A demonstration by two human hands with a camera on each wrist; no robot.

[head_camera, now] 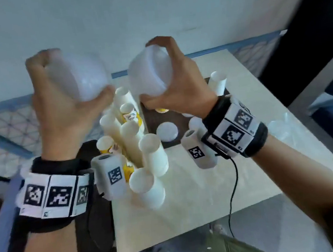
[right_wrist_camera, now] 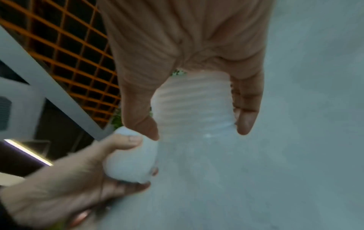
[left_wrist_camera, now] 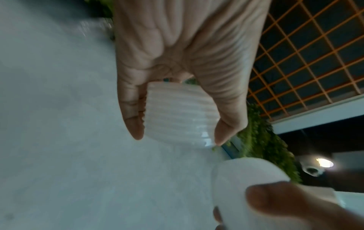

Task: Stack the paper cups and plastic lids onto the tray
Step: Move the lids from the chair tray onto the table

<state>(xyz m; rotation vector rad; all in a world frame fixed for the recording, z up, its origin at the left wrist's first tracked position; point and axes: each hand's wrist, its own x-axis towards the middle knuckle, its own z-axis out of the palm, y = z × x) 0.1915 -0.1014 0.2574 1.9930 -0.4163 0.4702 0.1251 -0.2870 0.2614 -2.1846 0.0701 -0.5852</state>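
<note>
Both wrists fill the head view, the left hand [head_camera: 60,100] and right hand [head_camera: 179,83] each raised above the table [head_camera: 243,117], curled around a stack of plastic lids [head_camera: 82,75], over the paper cups [head_camera: 152,152] and dark tray [head_camera: 152,117]. Left-wrist view: thumb and fingers [left_wrist_camera: 132,118] clamp the ribbed left stack [left_wrist_camera: 177,115] from opposite sides. Right-wrist view: thumb and forefinger likewise pinch the right stack [right_wrist_camera: 193,105] between them.

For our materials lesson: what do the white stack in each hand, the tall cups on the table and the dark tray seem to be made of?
Lid stack in left hand and lid stack in right hand: probably thin plastic, milky, translucent, finely ribbed edges. Cups: likely paper, matt, opaque cream walls, some with yellow print. Tray: dark brown, smooth; material unclear.
</note>
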